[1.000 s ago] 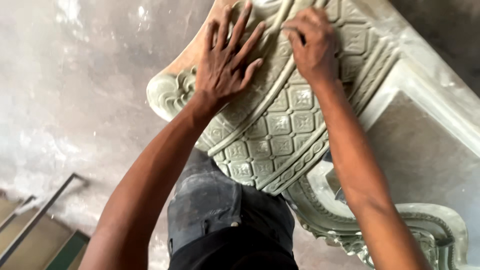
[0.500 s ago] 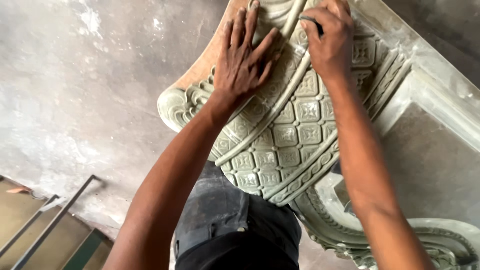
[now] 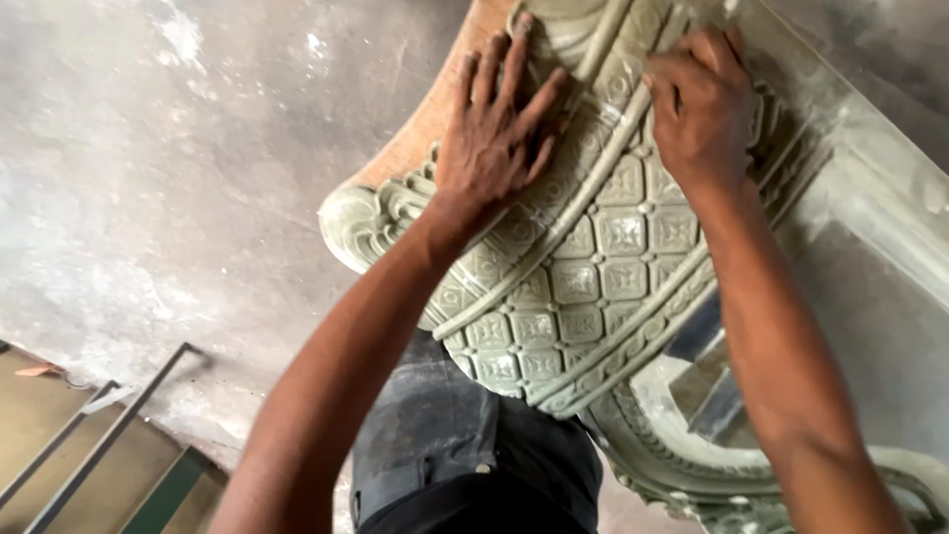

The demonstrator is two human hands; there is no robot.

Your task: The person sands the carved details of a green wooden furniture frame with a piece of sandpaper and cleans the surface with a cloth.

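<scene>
A large grey-green clay relief [image 3: 583,287] with rows of square flower tiles and raised bands fills the middle and right. My left hand [image 3: 499,138] lies flat on its upper part with fingers spread, palm pressed on the clay. My right hand [image 3: 704,109] rests further right on a raised band, fingers curled down onto the surface; whether it holds something is hidden. A scrolled edge [image 3: 361,218] curls at the relief's left end.
Grey dusty floor [image 3: 178,178] lies to the left. Metal bars [image 3: 109,435] over steps show at the lower left. My dark trousers [image 3: 465,455] are below the relief. A moulded frame [image 3: 870,168] and curved ornamental rim [image 3: 692,475] lie at right.
The view has shifted so the relief sits further right and lower. Both hands stay on the clay in nearly the same places, the left fingers spreading slightly.
</scene>
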